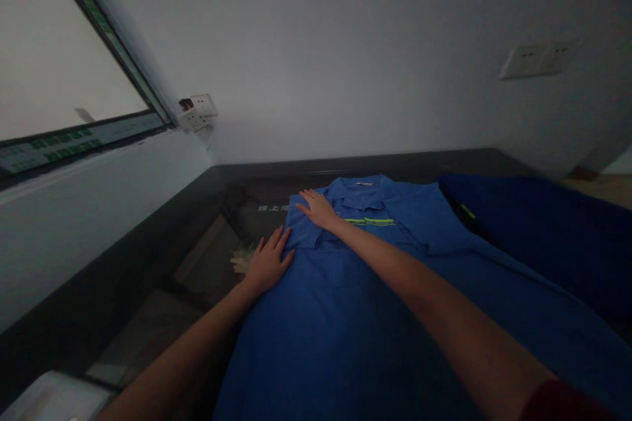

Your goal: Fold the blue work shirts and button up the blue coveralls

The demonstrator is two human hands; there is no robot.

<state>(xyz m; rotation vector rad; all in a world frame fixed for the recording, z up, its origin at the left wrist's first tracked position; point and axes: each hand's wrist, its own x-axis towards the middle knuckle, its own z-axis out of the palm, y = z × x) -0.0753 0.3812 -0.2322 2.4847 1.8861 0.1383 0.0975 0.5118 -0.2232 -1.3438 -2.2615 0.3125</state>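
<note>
A blue work shirt point(345, 316) with a collar and yellow-green stripes lies spread on a dark table. My left hand point(269, 260) rests on its left edge, fingers stretched out and pointing away from me. Farther up, my right hand point(318, 209) lies flat on the folded sleeve near the collar, its fingers spread. Neither hand grips the cloth. The right forearm crosses over the shirt and hides part of its front.
Darker blue cloth point(533, 230) lies to the right of the shirt. The dark table point(237, 184) meets a pale wall with sockets point(538, 59). A window frame point(83, 138) runs along the left. A whitish object point(59, 398) sits at bottom left.
</note>
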